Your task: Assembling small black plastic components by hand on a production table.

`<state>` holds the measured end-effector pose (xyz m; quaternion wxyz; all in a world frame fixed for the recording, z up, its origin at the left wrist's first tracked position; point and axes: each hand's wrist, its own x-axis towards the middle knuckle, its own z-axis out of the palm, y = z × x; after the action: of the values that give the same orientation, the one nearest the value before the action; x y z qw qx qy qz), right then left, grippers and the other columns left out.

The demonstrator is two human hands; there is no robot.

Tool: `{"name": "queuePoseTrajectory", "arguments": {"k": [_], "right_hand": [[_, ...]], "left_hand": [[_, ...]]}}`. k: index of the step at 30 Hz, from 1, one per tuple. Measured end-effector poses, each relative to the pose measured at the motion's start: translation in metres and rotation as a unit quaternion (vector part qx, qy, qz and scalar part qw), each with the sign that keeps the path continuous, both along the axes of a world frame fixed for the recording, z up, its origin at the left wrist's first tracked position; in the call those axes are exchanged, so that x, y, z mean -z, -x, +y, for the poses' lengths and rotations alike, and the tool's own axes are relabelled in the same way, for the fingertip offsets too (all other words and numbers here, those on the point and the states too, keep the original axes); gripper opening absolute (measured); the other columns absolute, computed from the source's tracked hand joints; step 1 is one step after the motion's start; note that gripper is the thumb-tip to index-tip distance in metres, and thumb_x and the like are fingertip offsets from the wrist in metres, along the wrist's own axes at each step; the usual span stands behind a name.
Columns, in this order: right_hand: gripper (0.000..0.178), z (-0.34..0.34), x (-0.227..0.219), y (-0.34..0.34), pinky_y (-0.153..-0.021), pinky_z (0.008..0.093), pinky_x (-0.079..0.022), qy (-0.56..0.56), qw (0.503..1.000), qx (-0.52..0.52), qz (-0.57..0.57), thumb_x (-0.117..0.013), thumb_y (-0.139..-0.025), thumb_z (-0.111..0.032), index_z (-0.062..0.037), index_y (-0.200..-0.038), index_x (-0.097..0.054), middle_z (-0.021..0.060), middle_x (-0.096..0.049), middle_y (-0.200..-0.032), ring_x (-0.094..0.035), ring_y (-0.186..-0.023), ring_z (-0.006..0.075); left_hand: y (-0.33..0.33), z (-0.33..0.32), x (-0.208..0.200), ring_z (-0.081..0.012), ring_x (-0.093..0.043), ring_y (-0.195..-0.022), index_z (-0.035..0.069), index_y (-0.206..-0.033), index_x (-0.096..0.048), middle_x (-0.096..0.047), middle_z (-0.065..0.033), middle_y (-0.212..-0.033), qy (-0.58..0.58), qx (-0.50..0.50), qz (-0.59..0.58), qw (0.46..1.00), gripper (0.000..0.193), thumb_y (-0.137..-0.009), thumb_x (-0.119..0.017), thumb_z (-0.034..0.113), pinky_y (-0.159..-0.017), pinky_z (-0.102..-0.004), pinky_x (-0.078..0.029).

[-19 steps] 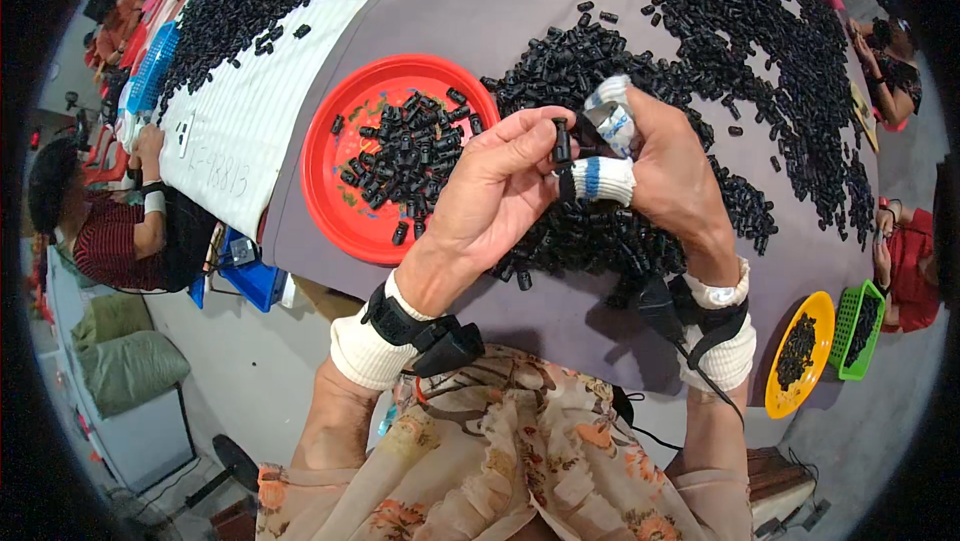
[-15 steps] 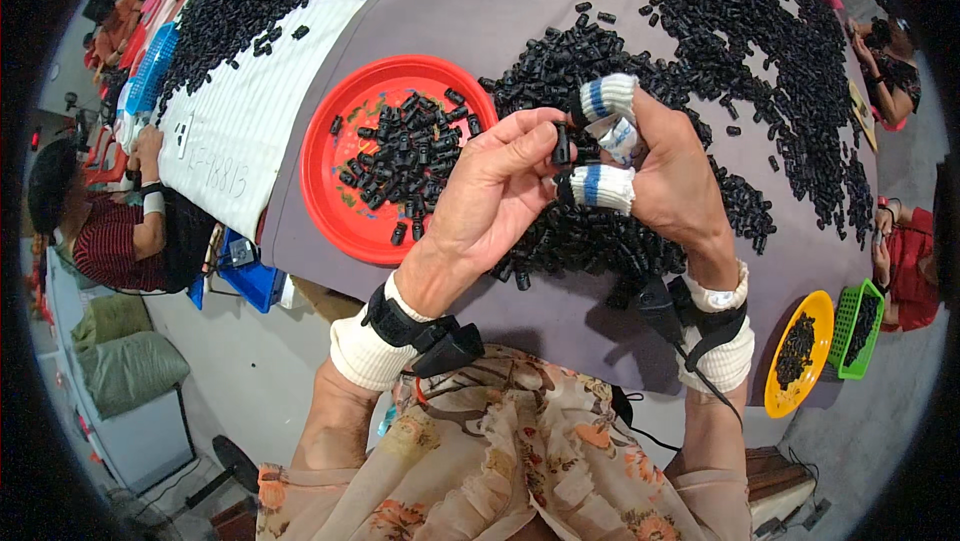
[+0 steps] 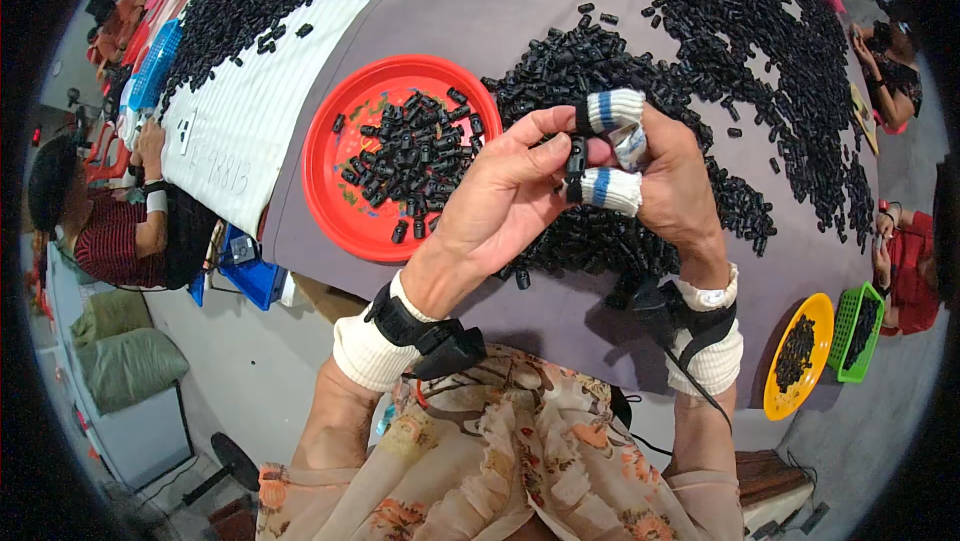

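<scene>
Clamping a black piece [image 3: 575,159] in the left hand [image 3: 495,196] over the worktop [image 3: 570,316], toward its front edge; cannot tell the grip of the right hand [image 3: 678,181], alongside.

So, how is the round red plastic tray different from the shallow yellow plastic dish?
The red tray looks bigger in the picture; the yellow dish looks smaller. The red tray shows a colourful pattern; the yellow dish shows none I can see. Both hold small black parts.
</scene>
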<state>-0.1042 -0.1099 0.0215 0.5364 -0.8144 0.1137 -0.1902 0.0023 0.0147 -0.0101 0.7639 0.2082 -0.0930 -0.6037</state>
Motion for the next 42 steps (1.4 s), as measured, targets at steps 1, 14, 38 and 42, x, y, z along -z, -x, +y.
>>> {"name": "queuePoseTrajectory", "arguments": {"k": [1,14,38,42], "right_hand": [[0.039,0.000,0.001,0.000,-0.054,0.0212,-0.041,-0.001,1.000,0.000,-0.005,-0.073,-0.066,-0.009,-0.0042,-0.100,-0.055,-0.0002,-0.058,-0.072,-0.048,-0.059,0.0058],[0.043,0.001,0.011,-0.002,-0.056,0.0194,-0.040,-0.063,0.998,0.020,0.007,-0.076,-0.063,-0.010,-0.0035,-0.099,-0.054,-0.0031,-0.053,-0.076,-0.045,-0.063,0.0042],[0.045,0.009,0.020,-0.004,-0.057,0.0166,-0.040,-0.141,0.990,0.017,-0.025,-0.075,-0.061,-0.004,-0.0059,-0.102,-0.055,-0.0068,-0.052,-0.072,-0.046,-0.063,0.0012],[0.046,0.009,0.024,-0.003,-0.056,0.0160,-0.039,-0.195,0.980,0.021,-0.040,-0.075,-0.061,-0.004,-0.0058,-0.103,-0.055,-0.0068,-0.052,-0.072,-0.045,-0.062,0.0007]], "left_hand": [[0.000,-0.001,0.000,-0.0166,-0.057,-0.090,0.004,-0.110,-0.047,-0.059,-0.0100,-0.097,0.012,-0.004,0.011,1.000,0.023,-0.087,-0.051,0.009,-0.077,-0.0295,-0.048],[0.000,0.005,0.010,-0.0176,-0.055,-0.096,0.010,-0.114,-0.048,-0.058,-0.0067,-0.102,0.018,0.012,0.021,1.000,0.029,-0.086,-0.053,0.012,-0.085,-0.0357,-0.043],[-0.001,0.009,0.007,-0.0155,-0.057,-0.090,0.006,-0.108,-0.051,-0.058,-0.0064,-0.095,-0.012,-0.050,-0.025,0.998,0.023,-0.085,-0.053,0.008,-0.079,-0.0290,-0.047],[0.002,0.009,0.001,-0.0165,-0.058,-0.091,0.005,-0.109,-0.051,-0.058,-0.0081,-0.097,-0.010,-0.044,-0.002,0.999,0.024,-0.085,-0.053,0.007,-0.080,-0.0284,-0.047]]}}
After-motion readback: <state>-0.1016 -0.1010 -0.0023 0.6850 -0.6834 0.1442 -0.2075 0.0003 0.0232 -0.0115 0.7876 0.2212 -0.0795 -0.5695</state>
